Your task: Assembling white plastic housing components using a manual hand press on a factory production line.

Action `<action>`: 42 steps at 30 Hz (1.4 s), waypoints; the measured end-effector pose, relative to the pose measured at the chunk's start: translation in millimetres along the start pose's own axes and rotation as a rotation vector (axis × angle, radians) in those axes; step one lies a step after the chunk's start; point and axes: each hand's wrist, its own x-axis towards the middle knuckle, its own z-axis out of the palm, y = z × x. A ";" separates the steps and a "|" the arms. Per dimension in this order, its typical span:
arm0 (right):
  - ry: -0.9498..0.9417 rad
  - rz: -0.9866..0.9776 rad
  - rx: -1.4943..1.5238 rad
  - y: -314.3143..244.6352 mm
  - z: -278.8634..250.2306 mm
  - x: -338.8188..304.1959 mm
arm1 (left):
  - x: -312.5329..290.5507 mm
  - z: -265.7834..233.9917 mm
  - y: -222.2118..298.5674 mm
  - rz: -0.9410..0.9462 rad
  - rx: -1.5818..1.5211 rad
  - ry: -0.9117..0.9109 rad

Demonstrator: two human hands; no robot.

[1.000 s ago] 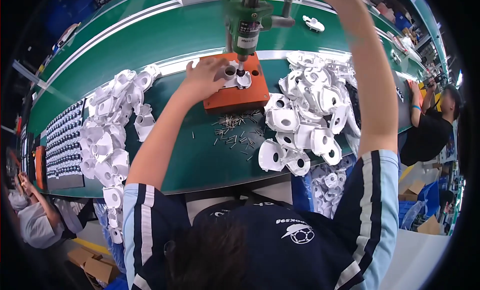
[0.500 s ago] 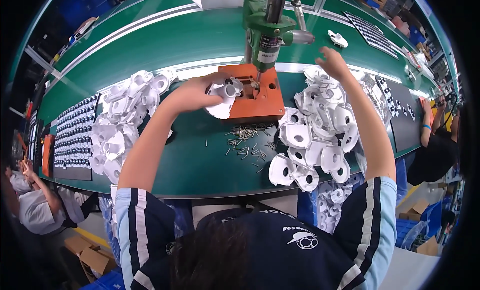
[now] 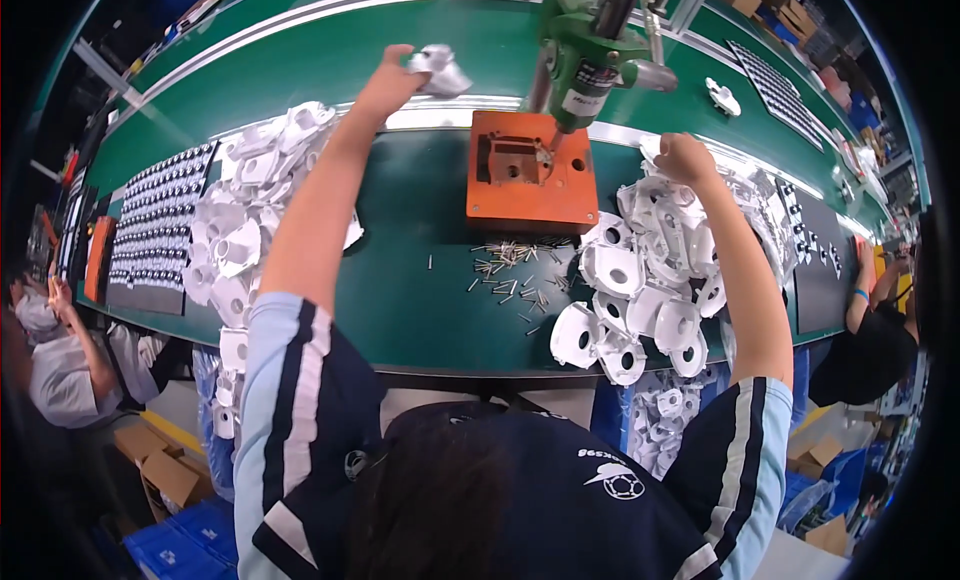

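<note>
My left hand [image 3: 392, 82] is stretched out beyond the pile on the left, with its fingers closed on the edge of a white plastic housing [image 3: 440, 72], which is smeared by motion. Over the far end of the right-hand pile of white housings [image 3: 660, 235], my right hand [image 3: 686, 160] has its fingers curled in beside the top piece; whether they grip it is hidden. Between my hands stands a green bench press [image 3: 590, 65]. Its rod points down at an orange fixture block [image 3: 530, 195], whose recess holds no housing.
Loose metal pins [image 3: 510, 270] lie in front of the block. Another pile of white housings [image 3: 240, 210] is at left, beside a board of small dark-topped parts [image 3: 155, 235]. A single white housing [image 3: 722, 97] lies at far right. Other people [image 3: 870, 320] work at both sides.
My left hand has carried the white housing off the orange block, away to the far left. My right hand has lowered onto the far end of the right pile. The view has shifted slightly.
</note>
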 end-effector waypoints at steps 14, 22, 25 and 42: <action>0.378 -0.132 0.159 71.4 14.5 15.7 | -190.3 -52.7 -2.0 -0.345 0.983 -0.212; 0.196 -0.025 1.799 -27.4 -83.5 -118.8 | -211.9 -63.1 36.5 -0.356 -0.517 -0.151; 0.237 -0.275 1.570 -80.4 -75.2 -159.2 | -227.0 -15.7 90.9 -0.324 -1.157 -0.138; 0.144 -1.137 0.773 -158.0 -79.2 -216.2 | -272.4 29.8 147.7 -0.818 -1.445 -0.963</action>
